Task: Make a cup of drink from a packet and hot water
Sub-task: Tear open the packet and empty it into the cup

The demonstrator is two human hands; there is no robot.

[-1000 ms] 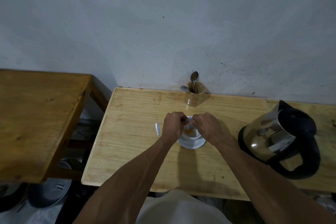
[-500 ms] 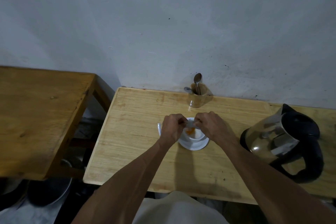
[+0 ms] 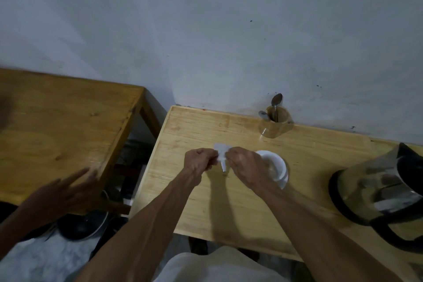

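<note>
A small white packet (image 3: 221, 151) is pinched between my left hand (image 3: 201, 160) and my right hand (image 3: 245, 165), held just above the light wooden table (image 3: 194, 126). The packet sits left of a white cup (image 3: 273, 165) that stands on a white saucer (image 3: 284, 181). My right hand and wrist cover the cup's left part, so its contents are hidden. A steel kettle (image 3: 384, 190) with a black handle and lid stands at the right of the table.
A glass jar (image 3: 275, 125) with spoons stands at the wall behind the cup. A darker wooden table (image 3: 57, 126) lies to the left. Another person's hand (image 3: 66, 192) reaches in at the lower left, over metal pans on the floor.
Both my hands carried the packet from above the cup to its left. The view shifted left. Another person's hand has come in at the lower left.
</note>
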